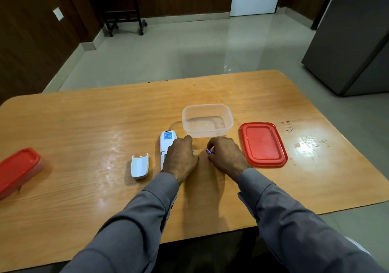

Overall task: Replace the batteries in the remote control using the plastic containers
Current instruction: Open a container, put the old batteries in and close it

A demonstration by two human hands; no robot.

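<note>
**Mid-swap: cover off, batteries in hand**

Left hand (179,158) is curling over the remote (166,143), cover (139,166) lying beside it. Right hand (225,154) is pinching a battery (209,151). Open tub (207,120) is sitting empty, lid (263,144) off; loading and closing probably remaining.

Bright overhead glare on the table (309,144), wide-angle edge distortion.

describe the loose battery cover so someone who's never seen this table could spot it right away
On the wooden table, find the white remote under the left hand. The battery cover lies just left of it, apart: small, white, curved, hollow side up.
</note>
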